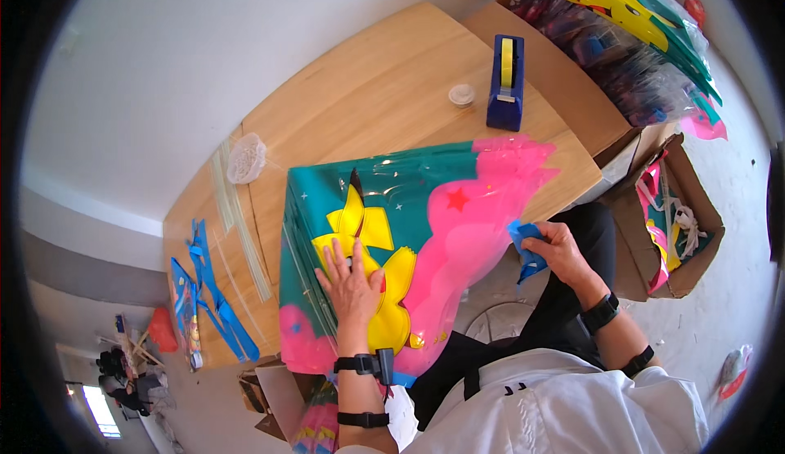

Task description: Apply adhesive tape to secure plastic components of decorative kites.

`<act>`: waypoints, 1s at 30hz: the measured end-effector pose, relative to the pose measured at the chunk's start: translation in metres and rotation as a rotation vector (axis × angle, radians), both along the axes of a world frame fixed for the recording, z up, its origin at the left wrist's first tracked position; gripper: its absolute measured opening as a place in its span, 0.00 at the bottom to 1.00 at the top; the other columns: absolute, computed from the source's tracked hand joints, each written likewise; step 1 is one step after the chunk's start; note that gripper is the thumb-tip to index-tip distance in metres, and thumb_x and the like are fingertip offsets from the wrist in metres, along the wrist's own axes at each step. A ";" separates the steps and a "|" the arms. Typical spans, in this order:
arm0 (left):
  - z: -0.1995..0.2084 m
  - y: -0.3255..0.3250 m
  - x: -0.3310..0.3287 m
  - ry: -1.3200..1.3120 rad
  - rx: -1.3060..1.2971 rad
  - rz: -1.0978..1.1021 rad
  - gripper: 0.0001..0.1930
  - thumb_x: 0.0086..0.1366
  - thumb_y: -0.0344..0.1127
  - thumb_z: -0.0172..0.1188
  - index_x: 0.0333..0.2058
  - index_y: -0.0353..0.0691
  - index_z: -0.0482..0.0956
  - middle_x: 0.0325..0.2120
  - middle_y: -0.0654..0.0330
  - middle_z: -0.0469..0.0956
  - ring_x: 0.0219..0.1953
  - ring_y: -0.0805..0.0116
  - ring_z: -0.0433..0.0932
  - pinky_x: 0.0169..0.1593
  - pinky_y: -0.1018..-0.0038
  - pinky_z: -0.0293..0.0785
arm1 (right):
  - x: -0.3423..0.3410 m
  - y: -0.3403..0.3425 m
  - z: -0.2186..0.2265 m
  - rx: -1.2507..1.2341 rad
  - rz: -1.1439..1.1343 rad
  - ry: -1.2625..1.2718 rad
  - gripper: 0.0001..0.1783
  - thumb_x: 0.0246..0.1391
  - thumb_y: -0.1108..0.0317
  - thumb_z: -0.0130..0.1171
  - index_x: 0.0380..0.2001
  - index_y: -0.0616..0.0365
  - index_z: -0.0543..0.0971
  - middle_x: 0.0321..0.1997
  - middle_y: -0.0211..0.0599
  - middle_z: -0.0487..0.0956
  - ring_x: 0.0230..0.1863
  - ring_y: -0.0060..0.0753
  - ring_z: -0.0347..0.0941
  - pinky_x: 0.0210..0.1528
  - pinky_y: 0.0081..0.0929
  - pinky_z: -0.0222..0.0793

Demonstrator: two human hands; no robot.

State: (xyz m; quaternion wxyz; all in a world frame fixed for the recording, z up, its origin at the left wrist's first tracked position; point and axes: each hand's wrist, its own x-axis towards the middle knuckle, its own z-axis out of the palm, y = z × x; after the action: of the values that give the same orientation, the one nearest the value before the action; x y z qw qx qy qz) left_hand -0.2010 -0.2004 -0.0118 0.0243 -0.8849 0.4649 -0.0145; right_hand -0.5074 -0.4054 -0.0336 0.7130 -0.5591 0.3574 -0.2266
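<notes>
A shiny plastic sheet (458, 233), teal and pink with a yellow cartoon figure (391, 323), lies over the near part of the wooden table and hangs past its front edge. My left hand (350, 284) rests flat on the figure, fingers spread, holding nothing. To the right of the sheet, above my lap, my right hand (560, 255) is closed, pinching a crumpled blue piece of thin material (526, 251). Whether that is film or ribbon I cannot tell.
On the table (368, 69) stand a blue tape dispenser (505, 86), a small white cup (462, 95) and a clear tub (246, 159). Clear strips (237, 217) and blue ribbons (217, 298) lie left. Cardboard boxes (695, 270) with colourful plastic goods stand right.
</notes>
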 end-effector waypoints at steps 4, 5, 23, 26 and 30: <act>0.003 -0.060 -0.033 0.190 -0.083 -0.242 0.36 0.60 0.47 0.61 0.65 0.49 0.59 0.69 0.49 0.48 0.71 0.49 0.43 0.67 0.42 0.42 | 0.003 -0.004 -0.002 0.022 0.032 0.032 0.06 0.56 0.72 0.59 0.29 0.64 0.79 0.25 0.24 0.76 0.26 0.12 0.68 0.29 0.15 0.65; 0.002 -0.083 -0.039 0.237 -0.106 -0.318 0.35 0.61 0.47 0.60 0.65 0.49 0.58 0.68 0.50 0.48 0.71 0.49 0.44 0.67 0.43 0.42 | 0.002 -0.008 -0.001 -0.007 0.034 0.051 0.06 0.56 0.72 0.58 0.30 0.65 0.79 0.25 0.24 0.75 0.26 0.12 0.67 0.29 0.15 0.65; -0.044 -0.200 -0.079 0.233 -0.044 -0.604 0.39 0.62 0.52 0.57 0.67 0.47 0.53 0.68 0.55 0.50 0.70 0.55 0.47 0.68 0.45 0.35 | 0.004 -0.083 0.000 -0.393 0.134 0.219 0.08 0.52 0.73 0.59 0.28 0.68 0.74 0.25 0.45 0.69 0.28 0.41 0.68 0.32 0.33 0.63; -0.032 -0.203 -0.075 0.233 -0.095 -0.586 0.38 0.63 0.54 0.54 0.67 0.46 0.54 0.68 0.54 0.50 0.70 0.54 0.47 0.68 0.45 0.35 | 0.008 -0.086 0.001 -0.362 0.153 0.192 0.08 0.51 0.72 0.59 0.29 0.67 0.73 0.25 0.46 0.70 0.29 0.42 0.69 0.32 0.34 0.63; -0.028 -0.216 -0.054 0.106 -0.180 -0.533 0.36 0.65 0.56 0.50 0.66 0.45 0.55 0.68 0.52 0.52 0.70 0.52 0.48 0.68 0.45 0.37 | 0.003 -0.089 -0.004 -0.260 0.148 0.191 0.08 0.51 0.73 0.60 0.30 0.67 0.74 0.26 0.46 0.70 0.29 0.43 0.69 0.33 0.34 0.64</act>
State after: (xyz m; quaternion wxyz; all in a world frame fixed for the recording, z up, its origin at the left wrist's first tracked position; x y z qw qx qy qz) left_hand -0.2551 -0.4160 -0.0393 -0.0833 -0.7296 0.6786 -0.0153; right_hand -0.5044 -0.4940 -0.0371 0.6120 -0.6905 0.3491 -0.1638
